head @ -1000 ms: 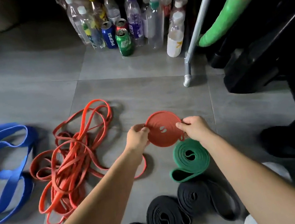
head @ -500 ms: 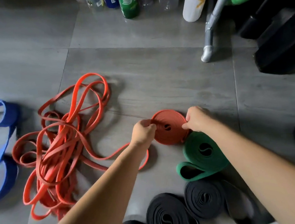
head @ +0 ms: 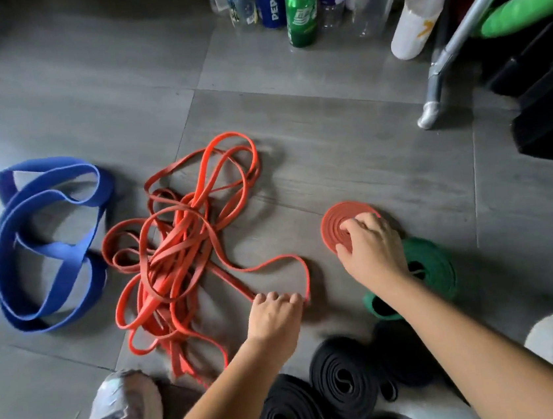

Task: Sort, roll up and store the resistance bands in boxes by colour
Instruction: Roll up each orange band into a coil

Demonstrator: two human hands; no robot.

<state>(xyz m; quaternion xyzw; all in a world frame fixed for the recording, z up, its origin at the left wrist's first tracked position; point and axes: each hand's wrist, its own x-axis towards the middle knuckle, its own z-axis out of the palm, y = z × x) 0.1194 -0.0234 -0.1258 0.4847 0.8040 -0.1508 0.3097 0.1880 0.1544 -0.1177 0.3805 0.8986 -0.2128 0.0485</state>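
Beyond the orange bands (head: 173,255), a can (head: 273,3) reads PEPSI

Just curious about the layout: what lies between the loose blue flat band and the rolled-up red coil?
A tangled heap of loose orange-red rubber bands, then bare grey floor, in the head view.

1. The right hand's (head: 372,250) fingers (head: 356,226) lie bent on the red roll (head: 334,227), which is flat on the floor (head: 346,139); the thumb is at its near rim.
2. The left hand's (head: 275,316) fingers (head: 271,297) curl on a loop of the loose red bands (head: 175,241), whose tangle spreads to their left.
3. A green roll (head: 436,267) lies just right of the right fingers, partly under the wrist.
4. Black rolls (head: 346,380) sit nearer than both sets of fingers.
5. A loose blue band (head: 44,242) lies far left of the left fingers.
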